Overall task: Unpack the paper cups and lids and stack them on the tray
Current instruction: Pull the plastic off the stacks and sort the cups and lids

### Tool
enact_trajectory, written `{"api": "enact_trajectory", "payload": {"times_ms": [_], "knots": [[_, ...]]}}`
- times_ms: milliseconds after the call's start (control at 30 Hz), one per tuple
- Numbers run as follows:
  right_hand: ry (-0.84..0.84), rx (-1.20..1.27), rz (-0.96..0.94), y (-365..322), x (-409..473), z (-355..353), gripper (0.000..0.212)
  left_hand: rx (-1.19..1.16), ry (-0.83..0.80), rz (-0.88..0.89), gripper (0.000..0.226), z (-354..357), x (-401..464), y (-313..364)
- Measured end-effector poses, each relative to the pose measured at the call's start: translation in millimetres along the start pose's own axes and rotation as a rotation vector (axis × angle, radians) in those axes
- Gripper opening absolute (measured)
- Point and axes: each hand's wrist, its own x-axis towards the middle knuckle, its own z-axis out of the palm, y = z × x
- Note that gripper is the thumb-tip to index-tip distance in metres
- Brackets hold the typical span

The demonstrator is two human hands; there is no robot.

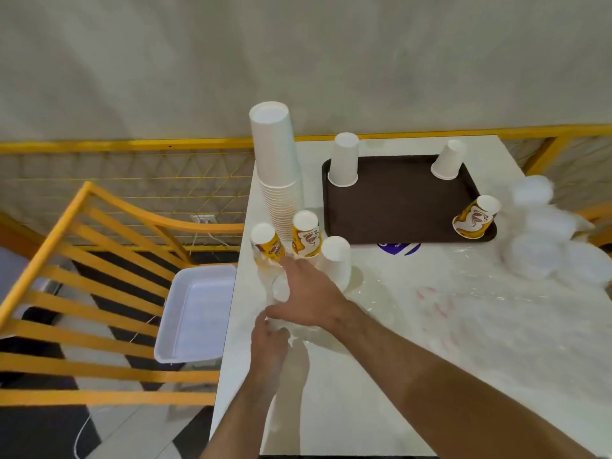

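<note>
hands meet at the near left edge of the white table: right hand reaches across with fingers spread flat over clear plastic wrap, left hand pinches that wrap from below. just beyond them, a tall stack of white cups stands upside down, with two printed yellow cups and one white cup clustered at its foot. brown tray further back carries three upturned cups at its corners. pile of white lids sits at the table's right edge.
</note>
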Motion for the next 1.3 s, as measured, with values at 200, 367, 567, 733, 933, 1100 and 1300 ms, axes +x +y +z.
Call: {"api": "enact_trajectory", "payload": {"times_ms": [200,367,567,733,933,1100,1300], "knots": [[0.062,0.090,0.077,7,1,3,0.066,-0.166,-0.054,-0.062,0.030,-10,-4,11],[0.169,0.354,0.194,15,-6,-25,0.058,-0.506,-0.182,-0.116,0.036,-22,-2,22],[0.081,0.850,0.160,25,-13,-58,0.036,-0.586,-0.497,-0.116,0.042,-32,-10,49],[0.062,0.961,0.151,35,-18,-70,0.029,-0.479,-0.473,-0.008,0.037,-31,-11,66],[0.158,1.072,0.159,48,-18,-82,0.024,-0.551,-0.375,-0.045,0.018,-37,-8,72],[0.197,1.149,0.167,57,-16,-89,0.030,-0.290,-0.381,0.024,0.019,-42,-6,72],[0.175,1.140,0.148,55,-16,-93,0.031,-0.235,-0.432,0.091,0.016,-37,-10,88]]}}
